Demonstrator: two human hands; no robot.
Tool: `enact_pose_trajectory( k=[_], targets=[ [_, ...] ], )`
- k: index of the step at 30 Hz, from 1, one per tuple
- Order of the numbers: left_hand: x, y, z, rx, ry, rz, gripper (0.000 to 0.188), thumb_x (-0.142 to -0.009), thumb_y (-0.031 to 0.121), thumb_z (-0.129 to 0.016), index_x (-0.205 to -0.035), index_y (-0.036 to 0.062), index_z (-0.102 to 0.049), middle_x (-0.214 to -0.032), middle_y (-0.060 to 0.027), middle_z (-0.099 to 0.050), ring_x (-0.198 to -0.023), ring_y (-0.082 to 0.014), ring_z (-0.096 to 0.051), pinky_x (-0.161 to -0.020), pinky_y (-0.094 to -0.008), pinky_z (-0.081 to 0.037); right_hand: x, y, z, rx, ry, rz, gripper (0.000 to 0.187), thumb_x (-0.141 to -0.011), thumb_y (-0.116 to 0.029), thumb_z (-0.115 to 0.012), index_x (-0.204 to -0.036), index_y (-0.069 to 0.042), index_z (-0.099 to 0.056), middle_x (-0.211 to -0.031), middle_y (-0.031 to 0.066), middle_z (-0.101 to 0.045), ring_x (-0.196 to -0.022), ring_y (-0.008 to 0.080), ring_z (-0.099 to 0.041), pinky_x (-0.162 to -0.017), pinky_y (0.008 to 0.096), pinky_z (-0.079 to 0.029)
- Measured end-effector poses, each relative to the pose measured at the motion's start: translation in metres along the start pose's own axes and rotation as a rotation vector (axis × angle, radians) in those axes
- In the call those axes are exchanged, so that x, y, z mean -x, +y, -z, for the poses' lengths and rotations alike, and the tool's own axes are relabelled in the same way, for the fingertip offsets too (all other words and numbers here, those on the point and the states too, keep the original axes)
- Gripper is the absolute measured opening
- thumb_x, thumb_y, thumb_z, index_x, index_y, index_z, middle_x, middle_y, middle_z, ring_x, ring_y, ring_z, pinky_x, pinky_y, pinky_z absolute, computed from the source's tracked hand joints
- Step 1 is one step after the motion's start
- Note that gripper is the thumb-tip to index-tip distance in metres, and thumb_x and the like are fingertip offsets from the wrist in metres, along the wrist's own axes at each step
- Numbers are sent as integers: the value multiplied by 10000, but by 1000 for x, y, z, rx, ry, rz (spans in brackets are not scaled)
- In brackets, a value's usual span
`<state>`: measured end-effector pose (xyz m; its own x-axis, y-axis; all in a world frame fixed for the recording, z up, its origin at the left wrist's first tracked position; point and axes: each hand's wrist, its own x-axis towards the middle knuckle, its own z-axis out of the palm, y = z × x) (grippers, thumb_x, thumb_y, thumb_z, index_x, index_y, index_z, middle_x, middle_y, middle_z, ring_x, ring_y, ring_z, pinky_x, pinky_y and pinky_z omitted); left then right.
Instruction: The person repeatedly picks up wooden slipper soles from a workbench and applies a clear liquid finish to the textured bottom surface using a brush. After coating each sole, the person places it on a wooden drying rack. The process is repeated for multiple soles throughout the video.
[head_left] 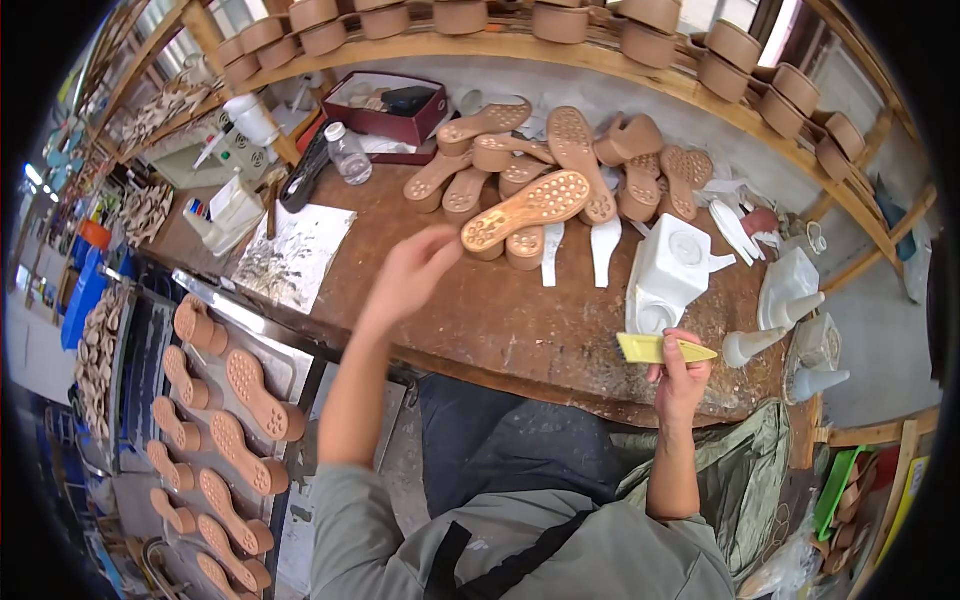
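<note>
Right hand in a pinch on part-covered yellow brush, left hand blurred, grip unclear.

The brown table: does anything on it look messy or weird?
Yes: the white paper at the left is covered with dark smudges, and the soles at the back lie in a jumbled heap, some on top of others.

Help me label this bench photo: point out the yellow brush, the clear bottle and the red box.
Yellow brush [646,348]: head view, on its handle.
Clear bottle [350,161]: head view, on its body below the white cap.
Red box [396,128]: head view, on its front wall.
</note>
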<state>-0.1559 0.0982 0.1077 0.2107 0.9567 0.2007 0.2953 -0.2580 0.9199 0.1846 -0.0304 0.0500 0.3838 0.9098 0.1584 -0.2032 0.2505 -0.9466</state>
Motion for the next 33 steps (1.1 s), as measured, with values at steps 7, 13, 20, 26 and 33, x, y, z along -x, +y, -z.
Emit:
enact_pose_trajectory(
  k=[7,13,20,26,33],
  targets=[
    [-160,-80,-81,-755,-280,204,394,-805,275,-620,-1007,-63,-599,-966,-248,-643,-945,-353,-623,-805,-410,-475,8,-13,36,194,-44,-61,201,-933,-188,-581,-1013,-4,-595,-792,70,-649,-556,70,-561,-431,191,-423],
    [-71,-27,-78,-751,-172,-209,447,-787,191,-621,-1193,31,-528,-992,-191,-563,-885,-382,-574,-775,-448,-465,11,-10,82,137,73,-133,233,-937,-186,-572,-1076,0,-585,-855,96,-663,-570,79,-575,-431,190,-420],
    [48,-33,-107,-907,-526,-358,840,-690,491,-704,-1310,7,-407,-1155,-188,-530,-1028,-363,-515,-883,-451,-429,-10,-3,83,63,89,-196,296,-936,-216,-577,-1066,49,-573,-753,117,-646,-537,130,-590,-466,237,-452],
    [16,-13,-144,-1088,-761,-235,1022,-581,519,-776,-1289,-93,-367,-1155,-207,-532,-1077,-327,-510,-926,-405,-428,-29,-9,83,97,82,-206,280,-913,-126,-600,-1109,73,-576,-862,138,-673,-667,144,-653,-555,232,-498],
    [14,20,-144,-1062,-641,-24,990,-577,363,-816,-1325,-60,-324,-1103,-213,-536,-1016,-372,-557,-827,-398,-499,-37,-4,86,284,49,-210,225,-887,-95,-638,-1062,46,-628,-861,75,-668,-672,97,-620,-592,201,-485]
  ],
)
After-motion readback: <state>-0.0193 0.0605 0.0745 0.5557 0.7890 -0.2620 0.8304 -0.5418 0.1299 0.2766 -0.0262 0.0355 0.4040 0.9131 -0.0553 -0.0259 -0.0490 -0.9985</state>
